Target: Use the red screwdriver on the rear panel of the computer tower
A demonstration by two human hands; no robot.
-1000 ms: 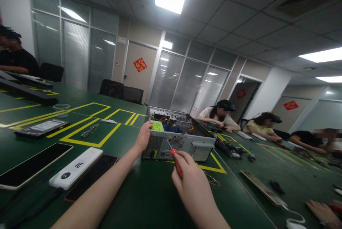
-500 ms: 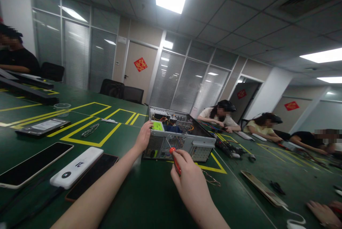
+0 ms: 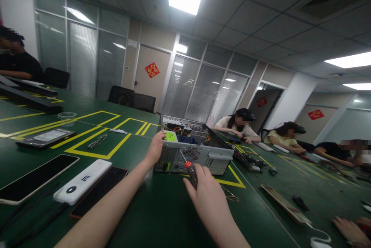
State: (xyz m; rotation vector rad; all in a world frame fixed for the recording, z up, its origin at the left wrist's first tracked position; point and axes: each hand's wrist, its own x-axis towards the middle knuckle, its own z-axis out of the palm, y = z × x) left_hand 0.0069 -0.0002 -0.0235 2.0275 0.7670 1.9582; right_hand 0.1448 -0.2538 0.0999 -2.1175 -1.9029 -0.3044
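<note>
An opened computer case (image 3: 203,159) lies on the green table with its back panel facing me. My left hand (image 3: 156,147) grips the case's left corner, beside a bright green-yellow label (image 3: 171,136). In my right hand (image 3: 207,188) is a screwdriver (image 3: 189,169) with a red and dark handle, the fingers closed around it. Its thin shaft points up and left at the back panel, near the perforated grille; whether the tip sits in a screw is too small to tell. Wires and a blue part show inside the case.
Left of me lie a hard drive (image 3: 46,137), a phone (image 3: 37,178), a white power bank (image 3: 82,181) and a dark phone (image 3: 100,192). A clear plastic cup (image 3: 67,118) stands farther back. Cables (image 3: 246,163) lie right of the case. Several co-workers sit around.
The screwdriver handle has turned in my right hand, showing its dark side instead of red. My right fingers have shifted slightly. My left hand and the case stay put.
</note>
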